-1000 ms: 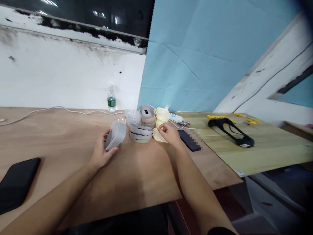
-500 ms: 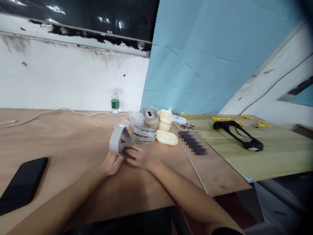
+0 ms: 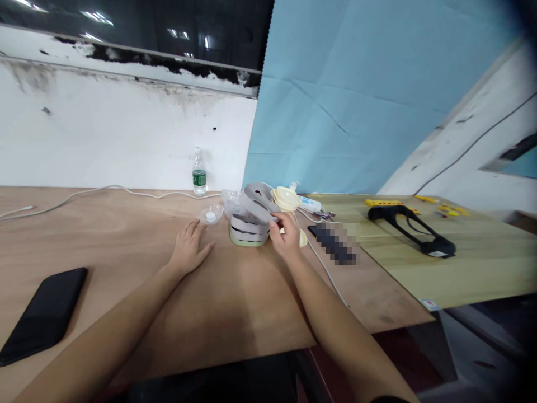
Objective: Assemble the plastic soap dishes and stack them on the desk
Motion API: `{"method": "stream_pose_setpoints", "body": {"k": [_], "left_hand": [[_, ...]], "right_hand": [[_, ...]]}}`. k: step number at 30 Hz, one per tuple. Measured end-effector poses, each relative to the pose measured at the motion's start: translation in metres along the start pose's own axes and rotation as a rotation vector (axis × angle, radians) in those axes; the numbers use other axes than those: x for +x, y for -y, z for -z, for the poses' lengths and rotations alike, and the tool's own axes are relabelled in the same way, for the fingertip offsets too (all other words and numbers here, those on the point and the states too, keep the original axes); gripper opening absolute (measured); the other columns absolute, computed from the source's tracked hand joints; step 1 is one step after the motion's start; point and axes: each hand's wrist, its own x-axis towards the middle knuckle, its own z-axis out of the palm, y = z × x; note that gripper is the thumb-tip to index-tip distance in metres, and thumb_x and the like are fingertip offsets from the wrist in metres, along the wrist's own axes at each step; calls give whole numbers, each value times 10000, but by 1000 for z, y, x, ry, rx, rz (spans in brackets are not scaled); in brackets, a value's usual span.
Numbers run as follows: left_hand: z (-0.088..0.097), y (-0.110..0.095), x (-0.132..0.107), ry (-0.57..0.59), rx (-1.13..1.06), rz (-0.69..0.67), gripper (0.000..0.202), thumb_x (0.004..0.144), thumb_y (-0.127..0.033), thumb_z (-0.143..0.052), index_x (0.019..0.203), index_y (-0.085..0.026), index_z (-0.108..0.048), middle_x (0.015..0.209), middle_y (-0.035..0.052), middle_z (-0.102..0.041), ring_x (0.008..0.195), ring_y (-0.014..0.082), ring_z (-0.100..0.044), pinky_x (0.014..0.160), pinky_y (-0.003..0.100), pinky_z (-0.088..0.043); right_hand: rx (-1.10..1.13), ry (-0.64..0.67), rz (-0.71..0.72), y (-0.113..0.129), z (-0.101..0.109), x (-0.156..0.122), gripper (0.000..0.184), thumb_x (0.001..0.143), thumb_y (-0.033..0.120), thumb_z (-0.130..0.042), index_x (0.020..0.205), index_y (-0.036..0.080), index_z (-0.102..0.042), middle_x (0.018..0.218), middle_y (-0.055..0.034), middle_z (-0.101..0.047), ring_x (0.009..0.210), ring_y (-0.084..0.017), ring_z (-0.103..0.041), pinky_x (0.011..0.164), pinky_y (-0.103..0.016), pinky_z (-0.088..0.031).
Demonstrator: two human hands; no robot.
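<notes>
My right hand (image 3: pixel 286 239) pinches the near edge of a grey oval plastic shell (image 3: pixel 263 206), tilted over the front stack. That stack (image 3: pixel 249 230) holds several grey wavy-edged shells with a pale green one at the bottom. My left hand (image 3: pixel 189 246) lies on the table with fingers spread, holding nothing. Just beyond its fingertips sits a clear plastic cup-like piece (image 3: pixel 212 214) with a white spot. More clear pieces (image 3: pixel 232 202) stand behind the stack. Pale yellow lids (image 3: pixel 287 198) are piled to the right, and another lies partly hidden by my right hand.
A black phone (image 3: pixel 44 313) rests on the wooden table at left. By the wall stands a water bottle (image 3: pixel 199 173) near a white cable (image 3: pixel 113 187). At right are a blurred dark object (image 3: pixel 335 243), a black strap-like frame (image 3: pixel 409 226) and a yellow strip (image 3: pixel 384 203).
My right hand has carried the grey shell right, from in front of the clear piece to over the stack. My left hand has let go of it and now lies flat on the table.
</notes>
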Motion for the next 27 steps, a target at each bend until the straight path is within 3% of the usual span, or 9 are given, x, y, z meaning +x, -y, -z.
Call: {"method": "stream_pose_setpoints", "body": {"k": [6, 11, 15, 19, 23, 27], "left_hand": [[-10, 11, 7, -9, 50, 22, 623, 826, -523, -533, 1327, -165, -441, 1431, 200, -384, 1317, 374, -355, 1022, 560, -332], [-8, 12, 1, 58, 51, 6, 657, 834, -538, -508, 1361, -160, -406, 1443, 204, -365, 1329, 368, -349, 1036, 529, -334], [-5, 11, -3, 102, 66, 65, 677, 831, -563, -495, 1381, -181, -394, 1459, 203, -351, 1330, 392, -340, 1000, 564, -346], [-4, 10, -3, 193, 90, 72, 632, 848, -574, -453, 1322, -156, -476, 1397, 211, -444, 1280, 387, -412, 985, 578, -343], [0, 6, -2, 264, 141, 52, 564, 860, -571, -432, 1239, -175, -563, 1340, 166, -522, 1238, 349, -464, 1003, 526, -343], [5, 2, -1, 312, 177, 51, 569, 871, -575, -406, 1248, -177, -561, 1368, 147, -500, 1256, 328, -447, 1017, 488, -338]], "right_hand": [[-7, 22, 11, -9, -2, 3, 240, 868, 313, -508, 1039, 199, -632, 957, -71, -611, 796, -186, -559, 728, -329, -478], [-34, 18, -24, -17, -5, 3, 270, 866, 291, -508, 1084, 187, -627, 1088, -101, -589, 852, -190, -580, 733, -328, -494], [-35, 27, -65, -24, -7, 3, 286, 877, 281, -488, 1110, 181, -621, 1119, -104, -581, 889, -193, -584, 750, -324, -499], [-34, 40, -53, -27, -5, 3, 301, 885, 292, -484, 1131, 178, -615, 1150, -108, -576, 884, -189, -585, 745, -314, -493], [-117, -58, -75, -35, 4, 7, 308, 882, 327, -490, 1111, 166, -619, 1090, -105, -598, 794, -172, -573, 751, -314, -469], [-265, -116, -229, -58, 16, 11, 288, 871, 370, -482, 962, 159, -656, 915, -77, -650, 689, -165, -552, 732, -313, -437]]}}
